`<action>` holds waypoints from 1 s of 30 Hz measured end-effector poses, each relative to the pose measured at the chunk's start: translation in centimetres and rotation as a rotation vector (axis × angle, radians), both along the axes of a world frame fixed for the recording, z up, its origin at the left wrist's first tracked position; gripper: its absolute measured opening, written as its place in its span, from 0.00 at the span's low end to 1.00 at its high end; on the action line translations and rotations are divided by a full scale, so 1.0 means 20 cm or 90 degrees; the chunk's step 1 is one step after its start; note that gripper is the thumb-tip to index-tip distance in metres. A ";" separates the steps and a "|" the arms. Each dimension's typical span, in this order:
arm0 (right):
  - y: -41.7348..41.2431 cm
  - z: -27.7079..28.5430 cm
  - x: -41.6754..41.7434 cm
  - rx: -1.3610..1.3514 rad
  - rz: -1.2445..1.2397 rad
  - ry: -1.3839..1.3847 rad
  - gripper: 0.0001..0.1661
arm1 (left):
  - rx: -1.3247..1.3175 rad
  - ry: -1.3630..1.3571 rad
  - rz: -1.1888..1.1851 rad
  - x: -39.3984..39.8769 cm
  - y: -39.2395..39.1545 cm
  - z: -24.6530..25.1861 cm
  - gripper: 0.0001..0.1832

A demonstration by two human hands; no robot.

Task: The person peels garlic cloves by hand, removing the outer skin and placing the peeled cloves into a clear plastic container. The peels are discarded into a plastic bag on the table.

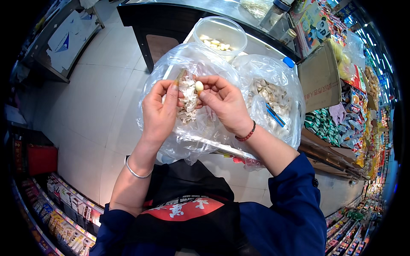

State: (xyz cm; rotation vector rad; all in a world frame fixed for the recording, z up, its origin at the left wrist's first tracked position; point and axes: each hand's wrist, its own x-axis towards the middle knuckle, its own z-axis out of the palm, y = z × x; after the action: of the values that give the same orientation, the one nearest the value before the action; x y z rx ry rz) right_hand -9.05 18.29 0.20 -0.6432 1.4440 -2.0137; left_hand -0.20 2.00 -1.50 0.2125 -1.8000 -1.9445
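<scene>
Between the thumb and fingers of my right hand [222, 99] is a smooth, pale peeled garlic clove [199, 85]. My left hand [161, 105] faces it with thumb and fingertips drawn together; whether they pinch anything is unclear. Both hands hover over a clear plastic bag [153, 92] spread open, where papery garlic skins [187, 110] lie. To the right, a second plastic bag [293, 96] holds unpeeled garlic cloves [267, 91]. Beside those cloves is a slim blue and black tool [274, 115]. Beyond the first bag, a clear round plastic tub [238, 43] contains peeled cloves [217, 44].
A dark-edged counter [166, 14] runs behind the tub, with a glass jar [272, 16] on it. A cardboard box [320, 76] and packaged snacks [352, 124] stand at right. Shelves of packets [64, 224] fill the lower left, beside the tiled floor [96, 105].
</scene>
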 end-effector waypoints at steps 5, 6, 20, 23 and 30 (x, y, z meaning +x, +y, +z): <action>0.04 0.07 -0.03 -0.031 0.046 -0.090 0.19 | -0.054 -0.073 -0.046 0.01 -0.02 0.01 0.09; 0.04 0.07 -0.03 -0.034 0.049 -0.094 0.20 | -0.087 -0.068 -0.038 0.01 -0.01 0.02 0.09; 0.02 -0.02 -0.02 0.026 0.043 0.120 0.18 | -0.045 0.029 -0.143 0.01 -0.03 0.04 0.12; 0.02 -0.03 -0.02 0.048 0.028 0.144 0.18 | -0.035 0.029 -0.162 0.01 -0.05 0.03 0.11; 0.01 -0.02 0.00 0.123 -0.054 0.286 0.17 | -0.044 0.018 -0.151 0.01 -0.04 0.04 0.09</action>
State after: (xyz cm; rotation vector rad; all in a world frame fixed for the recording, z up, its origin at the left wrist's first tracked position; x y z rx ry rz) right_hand -9.03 18.47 -0.24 -1.0076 1.9245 -1.8317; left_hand 0.05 1.21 -0.73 -0.0549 -1.9452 -2.0265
